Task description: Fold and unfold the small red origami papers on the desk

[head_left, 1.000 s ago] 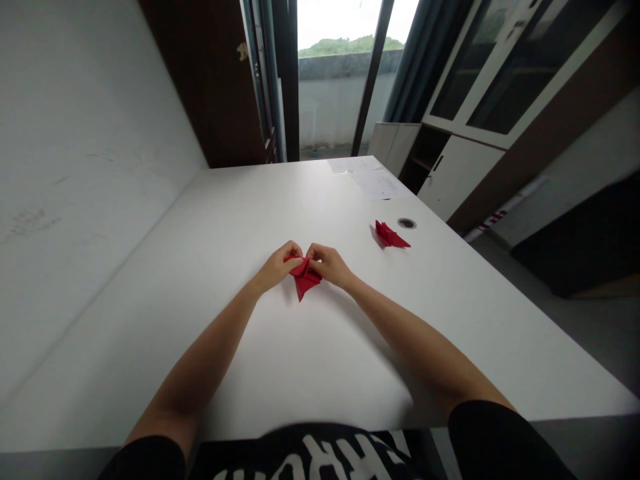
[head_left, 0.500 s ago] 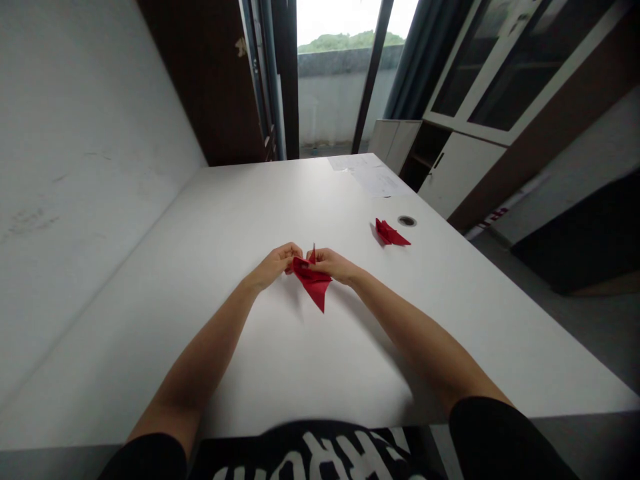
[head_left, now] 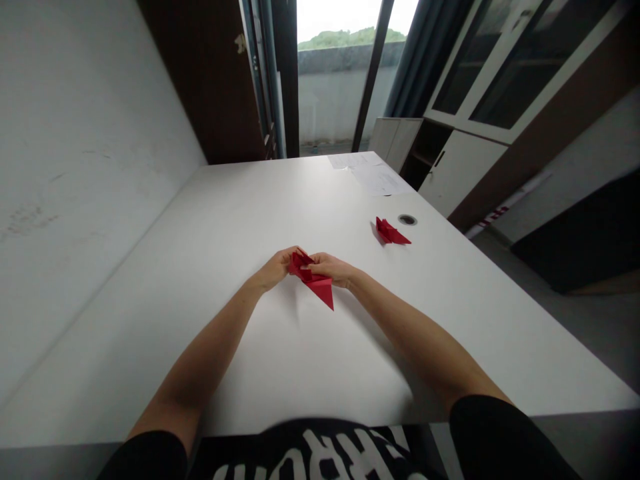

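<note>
A folded red paper (head_left: pixel 320 288), shaped like an origami figure, is held between both hands above the white table (head_left: pixel 260 207). My left hand (head_left: pixel 277 268) pinches its left end, with the fingertips partly behind the paper. My right hand (head_left: pixel 333 269) grips it from the right, the thumb pressed on the folds near the middle. A pointed red flap hangs down toward me, below the right hand. Farther off to the right, a second folded red paper figure (head_left: pixel 391 231) lies on the table, apart from both hands.
Beside the second figure is a round cable hole (head_left: pixel 407 219) in the tabletop. Printed sheets (head_left: pixel 379 180) lie at the far right corner. A white wall (head_left: pixel 90 147) borders the table's left side. White cabinets (head_left: pixel 465 170) stand beyond its right edge.
The red paper has turned in my hands. Its hanging point has swung slightly right, and the thin upright tip no longer shows. The second figure has stayed put.
</note>
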The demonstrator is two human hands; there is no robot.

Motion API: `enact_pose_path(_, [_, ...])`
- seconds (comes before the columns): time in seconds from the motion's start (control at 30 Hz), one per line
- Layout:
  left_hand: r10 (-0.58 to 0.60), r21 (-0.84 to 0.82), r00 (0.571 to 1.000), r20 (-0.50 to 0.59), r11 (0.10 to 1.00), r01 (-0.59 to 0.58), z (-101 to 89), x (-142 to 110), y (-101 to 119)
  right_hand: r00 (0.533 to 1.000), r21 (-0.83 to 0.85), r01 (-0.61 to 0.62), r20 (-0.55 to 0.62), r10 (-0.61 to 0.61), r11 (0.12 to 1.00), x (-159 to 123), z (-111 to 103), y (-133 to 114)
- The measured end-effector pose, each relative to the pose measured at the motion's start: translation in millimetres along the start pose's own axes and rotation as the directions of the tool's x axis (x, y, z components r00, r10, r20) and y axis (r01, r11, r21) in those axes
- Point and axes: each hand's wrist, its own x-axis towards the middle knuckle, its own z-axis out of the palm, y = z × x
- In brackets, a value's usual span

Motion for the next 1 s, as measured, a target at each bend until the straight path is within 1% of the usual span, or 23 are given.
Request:
enact_pose_path(0.1, [0.038, -0.043, 0.995, -0.088, 0.998, -0.042, 4.6, 3.0, -2.2, 0.997, 0.012, 0.056, -0.045, -0.056, 0.998, 0.3, 1.0, -0.6])
enact_pose_path(0.17, [0.063, -0.078, 0.982, -0.18, 0.994, -0.078, 3.9, 6.9, -5.6, 0.994, 0.043, 0.108, -0.037, -0.106, 0.993, -0.7, 2.0, -2.7])
enact_pose_path(0.2, [0.075, -0.091, 0.965, -0.249, 0.991, -0.101, 1.9, 9.2, -7.3, 0.992, 0.069, 0.123, -0.028, -0.122, 0.99, -1.3, 2.6, -4.0])
enact_pose_path(0.23, [0.085, -0.105, 0.94, -0.329, 0.986, -0.126, -0.9, 11.4, -8.8, 0.991, 0.096, 0.13, -0.021, -0.129, 0.987, -1.9, 3.5, -4.9])
enact_pose_path(0.3, [0.096, -0.133, 0.868, -0.487, 0.974, -0.183, -7.9, 15.1, -10.5, 0.992, 0.133, 0.128, -0.031, -0.124, 0.983, -2.1, 5.3, -5.3])
enact_pose_path(0.33, [0.101, -0.143, 0.832, -0.546, 0.967, -0.211, -11.1, 16.1, -10.7, 0.992, 0.136, 0.123, -0.053, -0.117, 0.983, -1.5, 6.4, -4.3])
enact_pose_path(0.37, [0.108, -0.148, 0.803, -0.586, 0.96, -0.237, -13.8, 16.6, -10.5, 0.99, 0.129, 0.122, -0.083, -0.112, 0.984, -0.2, 7.5, -2.6])
enact_pose_path(0.4, [0.118, -0.147, 0.784, -0.61, 0.955, -0.258, -15.5, 16.7, -10.2, 0.987, 0.118, 0.126, -0.113, -0.113, 0.985, 1.6, 8.7, -0.1])
enact_pose_path(0.47, [0.129, -0.145, 0.764, -0.633, 0.949, -0.281, -16.1, 16.1, -9.5, 0.978, 0.102, 0.149, -0.162, -0.131, 0.984, 6.1, 11.4, 6.0])
enact_pose_path(0.57, [0.111, -0.16, 0.729, -0.676, 0.943, -0.291, -14.4, 16.3, -9.7, 0.958, 0.061, 0.221, -0.202, -0.205, 0.973, 12.7, 15.4, 14.6])
enact_pose_path(0.63, [0.089, -0.167, 0.682, -0.726, 0.939, -0.3, -15.2, 17.9, -10.8, 0.93, -0.027, 0.29, -0.229, -0.288, 0.957, 15.0, 17.4, 18.0])
enact_pose_path(0.67, [0.077, -0.169, 0.653, -0.753, 0.937, -0.307, -16.5, 19.0, -11.6, 0.906, -0.094, 0.328, -0.251, -0.342, 0.94, 15.3, 18.2, 18.9])
enact_pose_path(0.73, [0.047, -0.181, 0.591, -0.806, 0.93, -0.321, -20.3, 21.4, -13.5, 0.83, -0.282, 0.388, -0.306, -0.465, 0.878, 13.8, 19.9, 19.4])
enact_pose_path(0.8, [0.004, -0.211, 0.547, -0.837, 0.92, -0.33, -23.9, 23.6, -15.8, 0.751, -0.493, 0.387, -0.322, -0.576, 0.779, 10.4, 22.4, 18.9])
enact_pose_path(0.83, [-0.021, -0.232, 0.539, -0.842, 0.916, -0.328, -25.2, 24.6, -16.8, 0.725, -0.586, 0.366, -0.307, -0.617, 0.722, 8.6, 23.9, 18.7])
enact_pose_path(0.9, [-0.059, -0.267, 0.545, -0.836, 0.912, -0.311, -26.1, 26.2, -18.7, 0.697, -0.729, 0.318, -0.253, -0.67, 0.606, 5.5, 27.4, 19.1])
enact_pose_path(0.93, [-0.069, -0.277, 0.553, -0.83, 0.912, -0.301, -25.7, 26.6, -19.5, 0.694, -0.772, 0.3, -0.226, -0.683, 0.561, 4.7, 29.1, 19.6])
enact_pose_path(0.97, [-0.075, -0.282, 0.559, -0.826, 0.913, -0.294, -24.8, 26.7, -20.0, 0.697, -0.794, 0.289, -0.209, -0.686, 0.535, 4.4, 30.6, 20.3])
enact_pose_path(1.0, [-0.074, -0.279, 0.557, -0.827, 0.915, -0.292, -23.2, 26.4, -20.5, 0.707, -0.797, 0.282, -0.203, -0.677, 0.534, 4.5, 31.9, 20.9])
